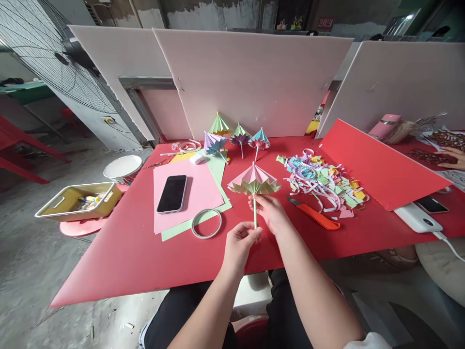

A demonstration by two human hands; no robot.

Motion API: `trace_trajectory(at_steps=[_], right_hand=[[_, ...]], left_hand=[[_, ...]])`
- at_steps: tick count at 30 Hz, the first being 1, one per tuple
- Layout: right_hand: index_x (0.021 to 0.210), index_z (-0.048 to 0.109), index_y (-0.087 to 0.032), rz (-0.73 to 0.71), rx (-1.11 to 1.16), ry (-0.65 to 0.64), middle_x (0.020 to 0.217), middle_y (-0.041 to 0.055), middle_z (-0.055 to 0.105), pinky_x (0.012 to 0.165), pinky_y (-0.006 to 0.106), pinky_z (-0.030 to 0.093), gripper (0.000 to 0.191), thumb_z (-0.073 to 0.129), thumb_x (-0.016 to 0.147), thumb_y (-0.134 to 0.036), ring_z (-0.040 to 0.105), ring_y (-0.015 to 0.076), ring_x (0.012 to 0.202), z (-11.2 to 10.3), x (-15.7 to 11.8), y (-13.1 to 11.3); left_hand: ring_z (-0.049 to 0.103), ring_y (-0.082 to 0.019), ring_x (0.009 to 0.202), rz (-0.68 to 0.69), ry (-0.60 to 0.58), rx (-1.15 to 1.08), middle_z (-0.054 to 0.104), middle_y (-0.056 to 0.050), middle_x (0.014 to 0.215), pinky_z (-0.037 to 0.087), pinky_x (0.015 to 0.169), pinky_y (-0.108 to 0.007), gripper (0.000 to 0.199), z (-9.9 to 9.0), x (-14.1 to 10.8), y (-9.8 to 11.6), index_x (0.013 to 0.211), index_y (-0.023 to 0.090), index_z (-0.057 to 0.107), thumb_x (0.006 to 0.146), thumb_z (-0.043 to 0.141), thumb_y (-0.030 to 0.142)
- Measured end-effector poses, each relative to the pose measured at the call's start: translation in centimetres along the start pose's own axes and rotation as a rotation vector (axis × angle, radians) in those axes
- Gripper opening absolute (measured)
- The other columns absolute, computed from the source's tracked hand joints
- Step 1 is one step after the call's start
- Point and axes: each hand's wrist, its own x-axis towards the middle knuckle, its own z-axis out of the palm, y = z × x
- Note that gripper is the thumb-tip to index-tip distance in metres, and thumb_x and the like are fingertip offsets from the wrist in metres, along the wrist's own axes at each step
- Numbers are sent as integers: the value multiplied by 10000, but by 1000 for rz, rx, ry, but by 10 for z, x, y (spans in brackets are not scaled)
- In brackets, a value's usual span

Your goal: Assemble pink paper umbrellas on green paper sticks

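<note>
A folded paper umbrella (253, 178), pink on top with a pale green pleated underside, stands upright above the table's front part. My left hand (241, 241) is closed on the lower end of its thin green stick. Higher up, just under the canopy, the fingers of my right hand (267, 208) pinch the same stick. To the left of my hands lies a roll of tape (206, 223), partly over pink paper sheets (203, 184) and green ones. An orange utility knife (316, 214) rests to the right of my right hand.
Several finished paper umbrellas (220, 125) stand at the back of the red table (123, 271). A phone (172, 194) lies on the paper. Paper scraps (323, 179) are heaped at right, beside a red board (378, 162). Another person's hand (452, 157) is at far right.
</note>
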Motion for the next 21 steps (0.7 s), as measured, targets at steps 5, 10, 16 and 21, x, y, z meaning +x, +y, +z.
trace_trajectory(at_steps=[5, 10, 16, 21], right_hand=[[686, 679, -192, 40, 72, 32, 707, 20, 653, 715, 303, 455, 178, 730, 633, -355, 569, 119, 668, -1, 7, -3], [695, 670, -186, 80, 132, 61, 662, -3, 615, 694, 295, 460, 187, 728, 641, -356, 543, 101, 635, -2, 9, -8], [706, 669, -185, 133, 184, 45, 656, -2, 605, 687, 288, 475, 191, 721, 659, -363, 551, 108, 658, -7, 13, -6], [734, 663, -215, 147, 219, -16, 696, -1, 633, 706, 302, 485, 154, 715, 677, -348, 565, 116, 658, -6, 13, -2]], left_hand=[[508, -96, 566, -44, -25, 18, 568, 15, 562, 422, 606, -235, 251, 2, -3, -3, 784, 145, 623, 668, 728, 341], [518, -92, 578, -114, -44, -11, 581, 5, 590, 426, 623, -235, 305, 4, -4, -6, 824, 137, 614, 653, 745, 354], [506, -84, 578, -127, -41, -33, 559, 13, 579, 419, 617, -224, 295, 5, -6, -6, 815, 138, 599, 662, 744, 345], [487, -70, 564, -190, -99, -211, 519, 36, 592, 402, 583, -204, 269, 5, -7, -7, 796, 166, 571, 669, 743, 329]])
